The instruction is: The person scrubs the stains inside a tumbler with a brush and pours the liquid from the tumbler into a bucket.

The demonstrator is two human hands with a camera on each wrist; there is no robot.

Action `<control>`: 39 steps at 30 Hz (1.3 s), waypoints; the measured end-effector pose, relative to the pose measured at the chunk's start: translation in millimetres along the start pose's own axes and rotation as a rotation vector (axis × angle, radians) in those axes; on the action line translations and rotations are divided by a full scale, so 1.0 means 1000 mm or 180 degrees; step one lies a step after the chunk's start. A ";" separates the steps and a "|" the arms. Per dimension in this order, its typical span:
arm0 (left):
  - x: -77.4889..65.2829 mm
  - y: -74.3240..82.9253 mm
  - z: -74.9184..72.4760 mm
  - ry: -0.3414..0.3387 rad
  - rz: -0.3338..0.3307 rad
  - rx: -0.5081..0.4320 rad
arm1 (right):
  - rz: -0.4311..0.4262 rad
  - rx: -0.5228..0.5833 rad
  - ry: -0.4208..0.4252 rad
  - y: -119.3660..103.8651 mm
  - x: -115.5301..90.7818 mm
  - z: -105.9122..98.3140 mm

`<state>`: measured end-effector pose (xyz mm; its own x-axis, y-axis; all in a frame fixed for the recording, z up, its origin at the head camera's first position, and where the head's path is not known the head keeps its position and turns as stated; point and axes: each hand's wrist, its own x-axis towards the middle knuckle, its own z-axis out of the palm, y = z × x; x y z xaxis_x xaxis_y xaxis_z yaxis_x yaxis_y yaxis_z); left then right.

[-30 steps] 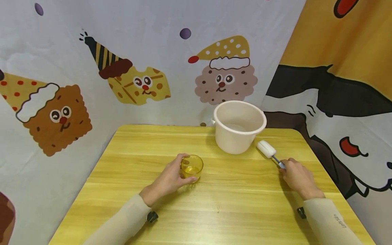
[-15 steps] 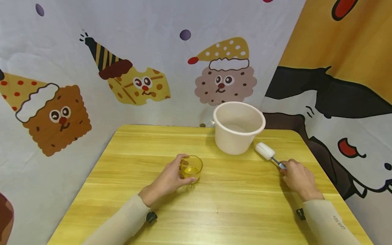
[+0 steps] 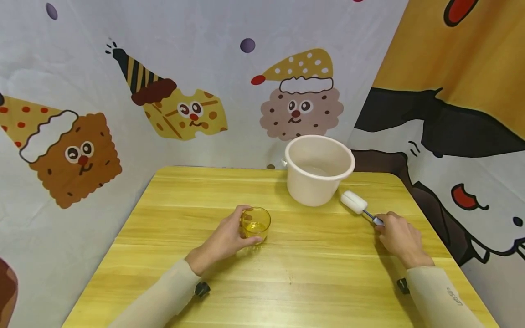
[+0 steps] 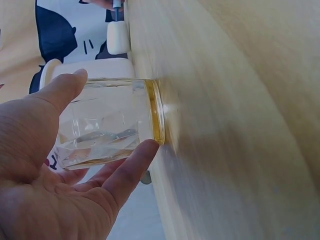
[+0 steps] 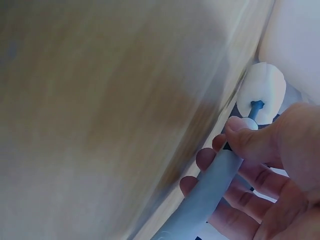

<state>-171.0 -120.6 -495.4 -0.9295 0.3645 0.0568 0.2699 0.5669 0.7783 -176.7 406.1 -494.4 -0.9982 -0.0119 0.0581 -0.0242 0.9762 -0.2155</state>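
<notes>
My left hand [image 3: 223,239] holds a yellow-tinted clear glass [image 3: 261,223] from its left side, thumb and fingers around its wall. It stands upright on the table, as the glass [image 4: 107,122] in the left wrist view shows. My right hand [image 3: 399,237] grips a sponge cup brush by its pale blue-grey handle [image 5: 207,195], with the thumb along the top and fingers curled below. The brush's white sponge head [image 3: 354,202] points away to the left, near the bucket. Whether the sponge touches the table I cannot tell.
A cream-coloured bucket [image 3: 313,189] stands at the back right of the wooden table [image 3: 262,291], just left of the sponge head. Its visible inside is pale. A curtain [image 3: 229,27] with cartoon prints hangs behind the table.
The sponge head has shifted very slightly left and toward me. My left hand keeps its hold on the glass in the same spot, and the bucket has not moved.
</notes>
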 end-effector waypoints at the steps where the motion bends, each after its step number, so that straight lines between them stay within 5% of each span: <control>1: 0.000 0.000 0.000 -0.0003 0.0000 0.0006 | -0.0002 0.0004 0.0005 0.000 0.000 0.000; 24: 0.004 0.003 -0.006 -0.0039 -0.0060 0.0184 | -0.0167 0.0006 0.0386 -0.007 -0.012 -0.001; 39: 0.006 0.004 -0.008 -0.0118 -0.0101 0.0181 | -0.0497 0.0006 0.0798 -0.042 -0.028 -0.006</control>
<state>-177.6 -122.1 -486.9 -0.9281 0.3722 0.0086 0.2552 0.6193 0.7425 -147.2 367.0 -480.8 -0.9379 -0.1077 0.3296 -0.1766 0.9664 -0.1869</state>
